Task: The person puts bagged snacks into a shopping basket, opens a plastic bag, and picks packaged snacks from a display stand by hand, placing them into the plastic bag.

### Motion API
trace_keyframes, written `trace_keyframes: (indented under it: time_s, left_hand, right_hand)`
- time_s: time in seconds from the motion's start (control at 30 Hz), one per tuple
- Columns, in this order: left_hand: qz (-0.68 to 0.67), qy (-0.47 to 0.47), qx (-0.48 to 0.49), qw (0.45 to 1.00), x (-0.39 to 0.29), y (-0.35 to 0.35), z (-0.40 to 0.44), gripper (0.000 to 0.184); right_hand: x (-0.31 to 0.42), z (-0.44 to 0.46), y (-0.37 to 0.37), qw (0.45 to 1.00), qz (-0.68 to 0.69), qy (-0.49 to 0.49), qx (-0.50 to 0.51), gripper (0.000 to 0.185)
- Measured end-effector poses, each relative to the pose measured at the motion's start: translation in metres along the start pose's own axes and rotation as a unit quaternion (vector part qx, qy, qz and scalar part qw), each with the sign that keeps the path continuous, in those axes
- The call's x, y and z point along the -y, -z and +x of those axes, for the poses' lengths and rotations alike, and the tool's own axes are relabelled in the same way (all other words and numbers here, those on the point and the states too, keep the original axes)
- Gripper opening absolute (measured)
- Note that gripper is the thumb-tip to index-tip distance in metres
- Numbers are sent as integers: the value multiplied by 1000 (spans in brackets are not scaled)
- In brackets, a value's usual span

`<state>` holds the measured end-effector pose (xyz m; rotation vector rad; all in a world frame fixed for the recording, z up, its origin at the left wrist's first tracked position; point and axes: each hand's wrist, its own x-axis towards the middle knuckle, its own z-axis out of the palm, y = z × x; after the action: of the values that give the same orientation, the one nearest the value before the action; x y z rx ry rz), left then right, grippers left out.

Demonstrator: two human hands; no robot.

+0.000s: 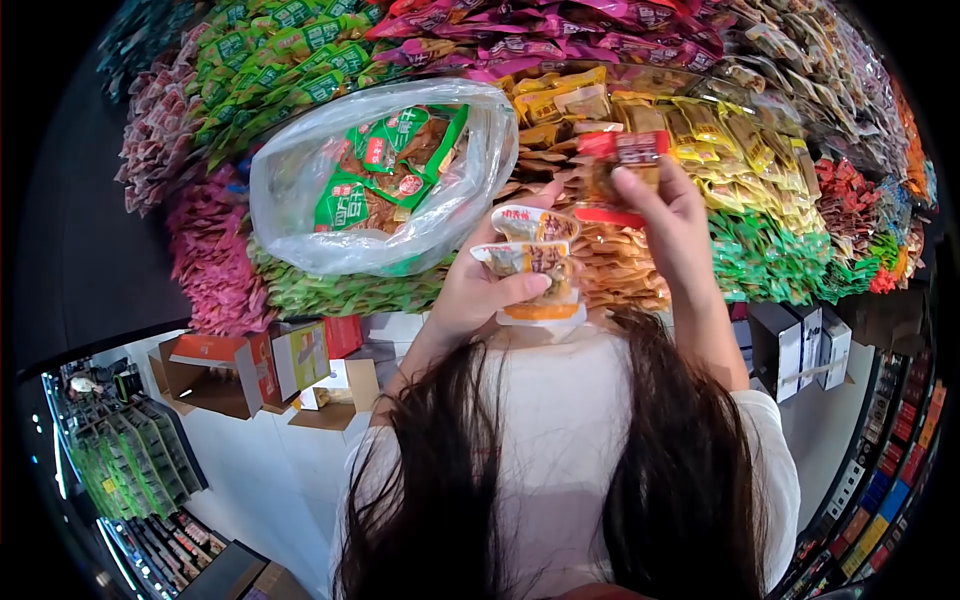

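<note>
My left hand [490, 285] is closed on two small white-and-orange snack packets [540, 262], one overlapping the other, with the thumb pressed over their front. In my right hand [675, 215] is a red snack packet [635, 155] with a clear window showing brown food; the thumb lies across its face. The red packet is held above the display, a little higher and to the right of the white ones. Left of my hands, an opened clear plastic bag [290, 180] rests on the display with several green snack packets [400, 155] inside.
Heaped packets surround the bag: green packets [270, 60], pink packets [215, 250], yellow packets [740, 150] and orange packets [620, 265]. Cardboard boxes [215, 375] stand on the floor at lower left, with white boxes [795, 345] at right. Stocked shelves [880, 460] line the right edge.
</note>
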<state>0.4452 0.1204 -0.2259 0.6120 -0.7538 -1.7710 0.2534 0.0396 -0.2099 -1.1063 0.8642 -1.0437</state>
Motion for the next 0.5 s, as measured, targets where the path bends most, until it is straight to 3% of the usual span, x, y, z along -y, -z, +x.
trace_keyframes:
  time_s: [0.03, 0.07, 0.1, 0.23, 0.3, 0.33, 0.37, 0.5]
  left_hand:
    - [3, -15, -52, 999, 1, -1, 2, 71]
    - [33, -36, -43, 998, 1, 0, 4, 59]
    - [33, -39, -44, 998, 4, 0, 4, 59]
    - [55, -86, -79, 992, 12, -9, 6, 46]
    - [7, -57, -84, 995, 10, -12, 8, 43]
    - [87, -86, -56, 991, 10, -9, 9, 39]
    - [76, -123, -27, 989, 10, -11, 12, 36]
    - [137, -157, -22, 978, 5, -12, 8, 36]
  right_hand:
    - [5, 0, 4, 996, 85, -25, -20, 25]
    - [10, -1, 9, 988, 151, -43, 14, 28]
    - [15, -4, 8, 988, 150, -42, 18, 28]
    - [23, -18, -7, 971, -82, 36, 221, 29]
    - [11, -21, -15, 960, -109, 77, 247, 29]
    - [16, -24, -19, 961, -96, 25, 258, 29]
    - [20, -27, -23, 959, -83, -28, 270, 29]
    - [23, -28, -31, 939, -196, 103, 264, 29]
